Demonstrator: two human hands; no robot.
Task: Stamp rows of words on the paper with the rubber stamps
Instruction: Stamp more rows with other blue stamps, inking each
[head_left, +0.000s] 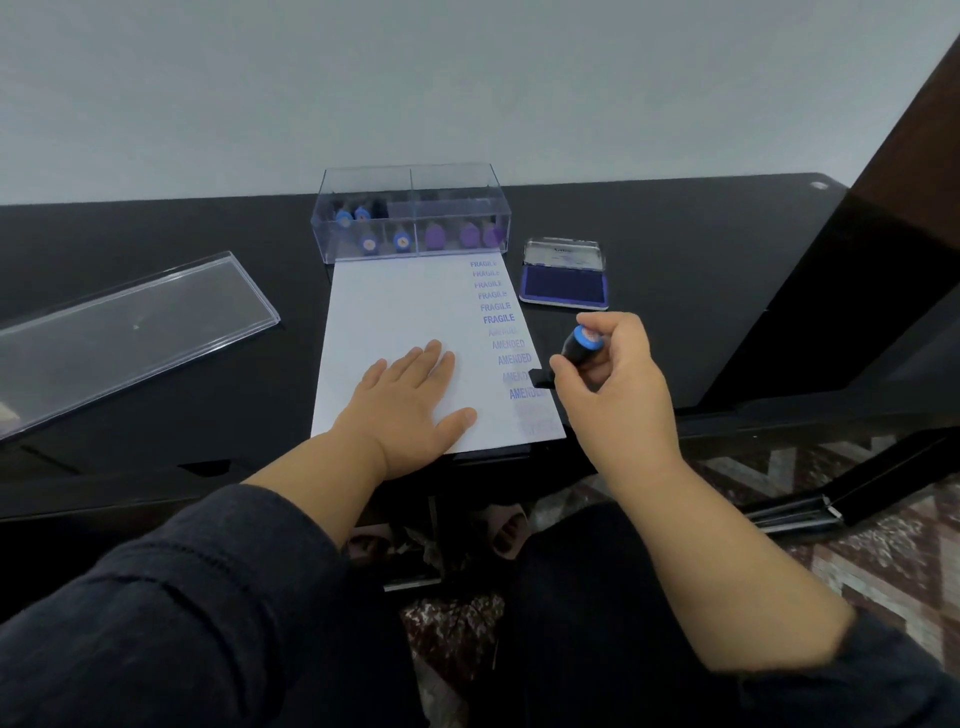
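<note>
**Stamping words down the right edge of a sheet**

A black counter (156, 249) carries a white paper (405, 312), long axis running away from the person. Behind its far edge stands a clear box (410, 208) holding more stamps with blue and purple caps; its clear lid (130, 327) lies well apart to the left. An open ink pad (565, 283) with a purple surface sits just beside the paper's far right corner.

Down the paper's right margin runs a column of blue words — FRAGILE repeated above, AMENDED below; the lowest prints are smudged and hard to read.

The left hand (410, 400) lies flat on the paper, fingers straight, pressing it down. The right hand (613, 374) has its grip curled around a rubber stamp (574, 351) — blue cap tilted up and away, black base at the paper's right edge, covering part of one AMENDED. Whether the base touches the sheet cannot be told.
</note>
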